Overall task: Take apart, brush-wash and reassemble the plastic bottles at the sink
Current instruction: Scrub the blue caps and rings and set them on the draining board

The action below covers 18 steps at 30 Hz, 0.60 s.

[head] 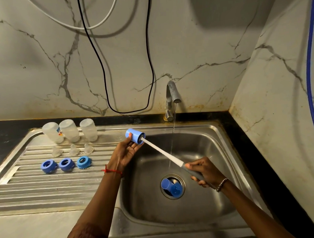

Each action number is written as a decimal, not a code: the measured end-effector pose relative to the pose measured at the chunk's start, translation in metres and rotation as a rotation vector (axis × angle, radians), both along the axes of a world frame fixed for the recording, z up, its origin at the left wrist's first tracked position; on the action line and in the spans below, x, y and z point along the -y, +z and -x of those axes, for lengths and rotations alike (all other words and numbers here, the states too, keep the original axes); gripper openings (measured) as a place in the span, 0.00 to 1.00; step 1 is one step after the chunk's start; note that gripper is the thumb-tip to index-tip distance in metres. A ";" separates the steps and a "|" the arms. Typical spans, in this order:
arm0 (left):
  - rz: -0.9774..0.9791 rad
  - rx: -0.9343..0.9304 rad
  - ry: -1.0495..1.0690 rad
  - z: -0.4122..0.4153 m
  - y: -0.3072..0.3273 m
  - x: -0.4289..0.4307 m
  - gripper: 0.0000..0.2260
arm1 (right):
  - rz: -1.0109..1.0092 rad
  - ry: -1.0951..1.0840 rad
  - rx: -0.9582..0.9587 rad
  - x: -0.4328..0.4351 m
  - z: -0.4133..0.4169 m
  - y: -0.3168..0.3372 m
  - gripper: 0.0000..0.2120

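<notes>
My left hand (126, 152) holds a blue bottle cap (134, 136) on its side over the sink's left rim. My right hand (202, 171) grips the grey handle of a white bottle brush (161, 152), whose bristle head is inside that cap. Two more blue caps (171, 187) lie over the sink drain. On the draining board stand three clear bottles (69, 130) upside down, three clear teats (74, 150) in front of them, and three blue collar rings (66, 164) nearer to me.
The tap (171, 98) runs a thin stream into the steel sink (215, 202). The ribbed draining board (38, 188) lies left of the basin. Black and white cables (103, 70) hang on the marble wall; a black counter edge borders the sink's right side.
</notes>
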State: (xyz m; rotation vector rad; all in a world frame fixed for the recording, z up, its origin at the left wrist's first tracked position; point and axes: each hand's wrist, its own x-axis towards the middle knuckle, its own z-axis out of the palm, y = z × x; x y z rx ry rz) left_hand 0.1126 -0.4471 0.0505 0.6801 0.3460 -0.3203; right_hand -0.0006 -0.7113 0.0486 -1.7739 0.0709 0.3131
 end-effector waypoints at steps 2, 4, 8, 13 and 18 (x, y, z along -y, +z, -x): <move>-0.009 0.016 0.008 -0.003 0.003 -0.004 0.21 | -0.039 0.007 -0.016 0.003 0.001 -0.002 0.09; -0.011 0.016 0.041 -0.007 0.003 -0.010 0.21 | -0.061 0.005 -0.034 0.008 0.003 -0.003 0.10; 0.007 0.007 0.046 -0.010 0.003 -0.016 0.21 | -0.045 -0.013 -0.046 0.015 0.005 -0.002 0.11; -0.004 -0.001 0.046 -0.006 0.000 -0.004 0.22 | 0.091 -0.097 0.106 0.007 -0.003 -0.002 0.05; -0.061 -0.030 0.072 -0.008 -0.004 -0.004 0.17 | 0.515 -0.079 0.410 0.007 -0.006 -0.009 0.10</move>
